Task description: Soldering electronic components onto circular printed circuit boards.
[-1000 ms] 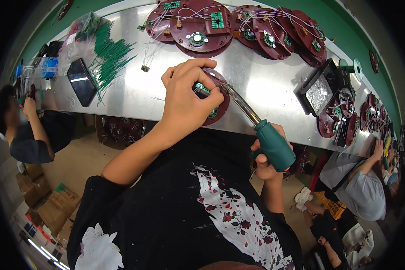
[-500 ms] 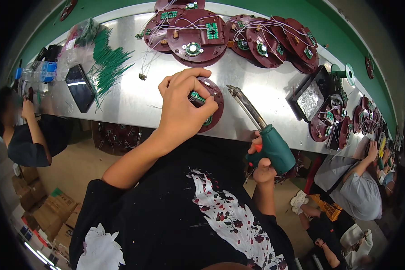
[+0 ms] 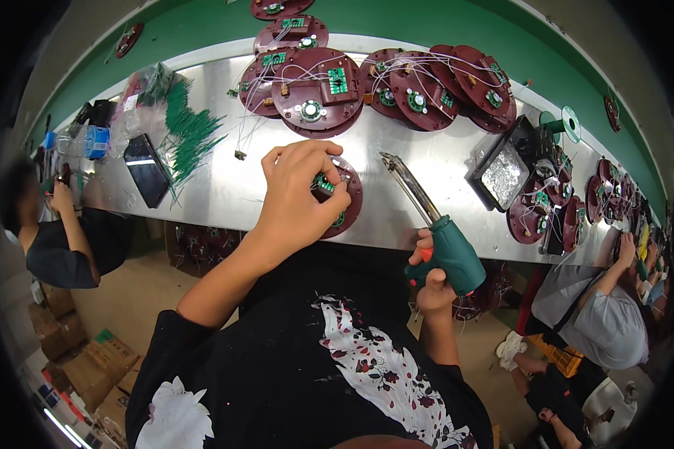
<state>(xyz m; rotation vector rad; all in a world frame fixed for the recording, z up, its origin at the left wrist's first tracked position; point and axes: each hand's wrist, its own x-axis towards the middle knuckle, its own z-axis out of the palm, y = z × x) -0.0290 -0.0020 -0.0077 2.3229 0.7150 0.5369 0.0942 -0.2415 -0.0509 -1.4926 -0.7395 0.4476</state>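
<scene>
And off it comes — the metal tip [image 3: 386,159] of the green soldering gun [image 3: 458,258], over the small maroon disc [image 3: 355,187] a second ago, now hangs clear to its right, so the heating looks paused. The right hand [image 3: 432,283] keeps its fingers wrapped round the gun, on the near side of the worktop's [image 3: 240,196] front edge. The disc stays by that edge, left hand [image 3: 296,191] arched over it, thumb and forefinger curled about the green circuit board [image 3: 324,183]. Are those fingers pinching anything? Can't tell — the hand itself covers the disc's left part, and any fine wire or fresh joint there is too small to make out.
</scene>
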